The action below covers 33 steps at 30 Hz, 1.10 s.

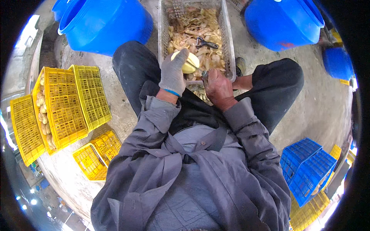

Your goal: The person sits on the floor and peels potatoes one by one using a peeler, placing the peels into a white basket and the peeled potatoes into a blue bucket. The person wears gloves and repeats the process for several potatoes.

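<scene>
My left hand (174,70), in a grey knit glove, holds a peeled, pale yellow potato (189,65) over the near end of a crate (229,37) of peelings. My right hand (218,88), without a glove, is closed on the handle of a small knife (204,72); its thin blade lies against the potato. Beyond both hands, a black-handled peeler (207,43) rests on the heap of peelings (199,24). My right fingers hide most of the knife's handle.
Large blue plastic tubs (109,26) (284,23) stand on either side of the crate. Yellow crates (65,106), one filled with potatoes (43,115), are at the left. Blue crates (309,167) stand at the lower right on the concrete floor. My bent knees flank the crate.
</scene>
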Each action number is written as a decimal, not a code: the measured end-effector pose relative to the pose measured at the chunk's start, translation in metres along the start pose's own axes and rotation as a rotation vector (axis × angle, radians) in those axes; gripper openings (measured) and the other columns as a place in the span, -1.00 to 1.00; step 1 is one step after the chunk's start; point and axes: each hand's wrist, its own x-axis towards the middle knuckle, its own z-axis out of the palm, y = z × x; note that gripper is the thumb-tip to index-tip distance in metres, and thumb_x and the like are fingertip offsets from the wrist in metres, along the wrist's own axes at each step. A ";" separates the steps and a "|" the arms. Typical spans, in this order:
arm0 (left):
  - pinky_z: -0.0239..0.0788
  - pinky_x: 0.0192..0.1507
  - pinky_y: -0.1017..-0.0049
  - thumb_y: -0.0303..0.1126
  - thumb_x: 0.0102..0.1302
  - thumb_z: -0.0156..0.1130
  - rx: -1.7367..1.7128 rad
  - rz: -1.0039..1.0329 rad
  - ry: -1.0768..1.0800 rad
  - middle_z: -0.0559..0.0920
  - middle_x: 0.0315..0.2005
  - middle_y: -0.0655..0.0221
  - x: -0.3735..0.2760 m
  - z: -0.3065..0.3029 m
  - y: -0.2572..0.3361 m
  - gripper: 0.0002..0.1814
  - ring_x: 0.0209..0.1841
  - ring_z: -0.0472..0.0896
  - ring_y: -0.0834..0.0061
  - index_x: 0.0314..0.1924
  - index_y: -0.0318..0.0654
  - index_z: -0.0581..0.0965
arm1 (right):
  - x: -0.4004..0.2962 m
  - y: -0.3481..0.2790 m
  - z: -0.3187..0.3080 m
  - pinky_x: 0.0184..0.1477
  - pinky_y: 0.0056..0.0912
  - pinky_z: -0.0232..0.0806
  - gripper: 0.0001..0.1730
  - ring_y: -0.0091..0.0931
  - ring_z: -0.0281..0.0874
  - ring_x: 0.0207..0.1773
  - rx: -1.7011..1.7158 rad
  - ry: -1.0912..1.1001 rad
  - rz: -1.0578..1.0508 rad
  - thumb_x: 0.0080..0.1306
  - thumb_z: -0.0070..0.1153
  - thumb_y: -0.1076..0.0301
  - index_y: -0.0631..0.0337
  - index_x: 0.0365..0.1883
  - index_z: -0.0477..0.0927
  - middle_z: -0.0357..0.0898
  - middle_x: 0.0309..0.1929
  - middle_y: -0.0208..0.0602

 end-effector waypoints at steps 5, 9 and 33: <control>0.47 -0.43 0.52 -0.11 0.35 0.34 -0.104 -0.076 0.028 0.68 -0.35 0.34 0.010 -0.009 -0.001 -0.65 -0.38 0.66 0.49 -0.10 -0.25 0.59 | 0.011 0.008 -0.003 -0.41 0.06 0.39 -0.86 -0.04 0.56 -0.43 -0.058 -0.054 -0.021 0.33 0.02 0.34 0.20 -0.24 0.42 0.50 -0.39 -0.04; 0.48 -0.31 0.51 -0.11 0.35 0.35 -0.020 0.006 0.094 0.68 -0.35 0.34 0.012 -0.004 -0.004 -0.64 -0.35 0.66 0.49 -0.11 -0.29 0.61 | 0.011 0.005 -0.006 -0.31 0.11 0.36 -0.79 0.06 0.52 -0.32 0.044 -0.070 0.011 0.33 0.11 0.30 0.24 -0.23 0.40 0.51 -0.41 0.05; 0.49 -0.39 0.47 -0.05 0.38 0.29 0.104 0.052 -0.055 0.65 -0.26 0.35 0.008 -0.006 -0.001 -0.60 -0.28 0.65 0.47 -0.02 -0.20 0.54 | 0.015 0.008 -0.022 -0.19 -0.01 0.34 -0.73 0.09 0.52 -0.21 0.285 -0.206 0.083 0.30 0.13 0.33 0.35 -0.24 0.37 0.53 -0.34 0.14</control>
